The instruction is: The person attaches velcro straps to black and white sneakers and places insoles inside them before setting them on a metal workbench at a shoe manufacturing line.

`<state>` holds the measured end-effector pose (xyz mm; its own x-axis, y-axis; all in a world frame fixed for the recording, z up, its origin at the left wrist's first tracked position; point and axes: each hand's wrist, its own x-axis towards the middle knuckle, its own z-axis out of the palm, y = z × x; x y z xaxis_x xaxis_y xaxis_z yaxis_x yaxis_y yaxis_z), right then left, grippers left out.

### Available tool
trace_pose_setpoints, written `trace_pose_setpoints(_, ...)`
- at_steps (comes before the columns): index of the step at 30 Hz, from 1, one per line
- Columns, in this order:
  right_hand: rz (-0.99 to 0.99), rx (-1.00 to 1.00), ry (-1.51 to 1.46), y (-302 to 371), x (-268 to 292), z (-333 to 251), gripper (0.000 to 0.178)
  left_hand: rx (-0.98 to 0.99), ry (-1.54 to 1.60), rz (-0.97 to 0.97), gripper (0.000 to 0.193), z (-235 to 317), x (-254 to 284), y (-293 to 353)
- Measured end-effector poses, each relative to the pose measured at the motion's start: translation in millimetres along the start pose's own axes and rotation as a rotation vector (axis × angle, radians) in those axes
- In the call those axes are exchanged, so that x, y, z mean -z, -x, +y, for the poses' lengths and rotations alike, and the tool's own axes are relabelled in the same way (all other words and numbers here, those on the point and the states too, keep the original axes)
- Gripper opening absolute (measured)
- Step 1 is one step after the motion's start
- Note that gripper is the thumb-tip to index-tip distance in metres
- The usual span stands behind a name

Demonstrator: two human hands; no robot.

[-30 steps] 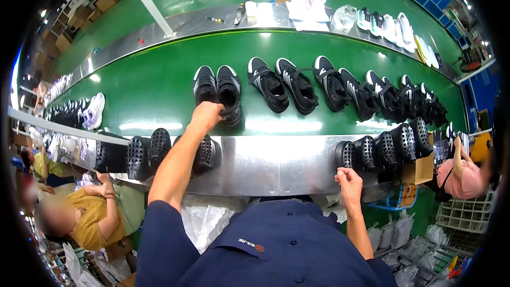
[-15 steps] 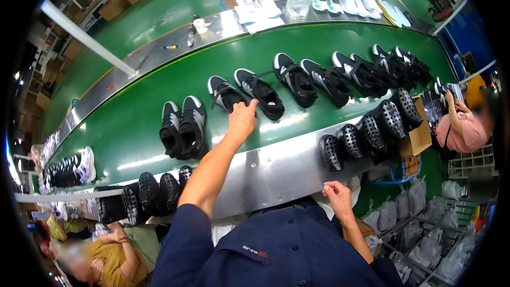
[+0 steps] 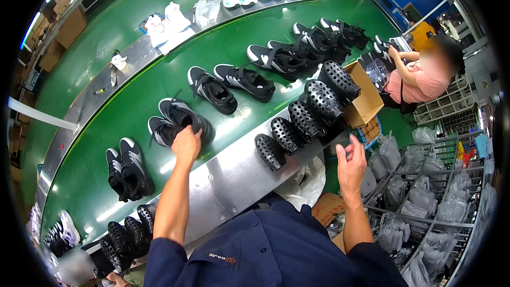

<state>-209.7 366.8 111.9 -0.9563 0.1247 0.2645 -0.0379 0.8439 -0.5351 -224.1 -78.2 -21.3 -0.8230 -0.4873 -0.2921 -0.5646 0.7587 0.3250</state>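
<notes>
My left hand (image 3: 187,143) reaches over the green belt and is closed at the heel of a black sneaker (image 3: 163,131) with a silver-grey toe. Its matching sneaker (image 3: 178,110) lies right against it, partly overlapping, its heel near my fingers. The hand hides the grip and part of the heel. My right hand (image 3: 351,170) is raised past the metal ledge, fingers apart, holding nothing. Closest to it is a row of black perforated shoe forms (image 3: 305,119).
More black sneakers (image 3: 239,81) stand along the belt. A metal ledge (image 3: 212,194) edges my side, with more perforated forms (image 3: 121,238) at left. At right are an open cardboard box (image 3: 366,96), a seated person in pink (image 3: 419,77) and a rack of grey bagged items (image 3: 425,196).
The view has swung to the right. The two sneakers at my left hand, earlier apart, now lie together. My right hand has lifted and its fingers have spread.
</notes>
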Motion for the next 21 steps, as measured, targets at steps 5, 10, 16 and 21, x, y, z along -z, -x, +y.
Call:
trace_pose_setpoints(5, 0.031, 0.290, 0.349, -66, -19, -16, 0.071, -0.151, -0.180, -0.045, 0.033, -41, -4, 130)
trace_pose_setpoints(10, 0.081, 0.463, 0.608, -97, -41, 0, 0.063, -0.157, -0.145, -0.324, 0.075, -36, 26, 220)
trace_pose_setpoints(16, 0.072, 0.592, 0.555, -78, -5, -36, 0.042, -0.295, -0.038, 0.096, 0.069, -49, 48, 178)
trace_pose_setpoints(21, -0.591, 0.312, -0.060, -1, -2, -121, 0.037, -0.471, 0.169, 0.033, 0.063, -75, 2, 142)
